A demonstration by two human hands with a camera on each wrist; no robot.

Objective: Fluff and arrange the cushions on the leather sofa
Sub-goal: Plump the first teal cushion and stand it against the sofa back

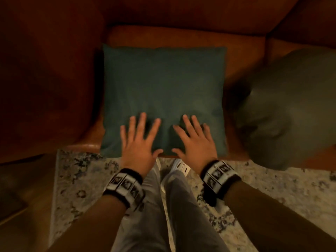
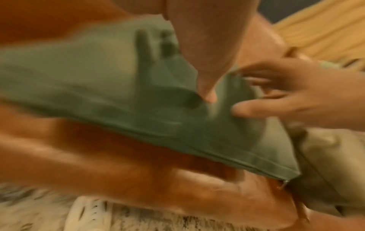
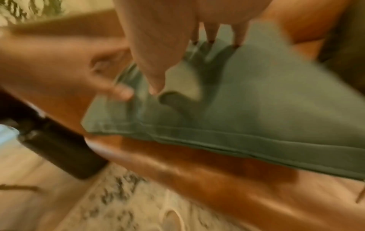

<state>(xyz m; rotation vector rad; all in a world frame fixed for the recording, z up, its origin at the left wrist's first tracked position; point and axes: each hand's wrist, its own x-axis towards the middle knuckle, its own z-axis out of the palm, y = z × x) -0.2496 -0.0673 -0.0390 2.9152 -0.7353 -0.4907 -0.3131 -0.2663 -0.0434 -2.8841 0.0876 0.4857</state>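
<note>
A dark green square cushion (image 1: 163, 84) lies flat on the seat of the brown leather sofa (image 1: 245, 50). My left hand (image 1: 140, 137) and right hand (image 1: 194, 139) lie side by side on its near edge, palms down, fingers spread and straight. In the left wrist view my left hand (image 2: 205, 51) hovers over the green cushion (image 2: 88, 75) with its thumb tip touching the fabric; the right hand (image 2: 296, 93) reaches in from the right. In the right wrist view my right hand (image 3: 168, 39) meets the cushion (image 3: 276, 101) with its fingertips, the left hand (image 3: 69, 73) beside it.
An olive-grey cushion (image 1: 291, 106) slumps on the seat to the right. The sofa's left armrest (image 1: 45, 79) rises beside the green cushion. A patterned pale rug (image 1: 81, 179) lies under my feet, with wooden floor (image 1: 23, 188) to its left.
</note>
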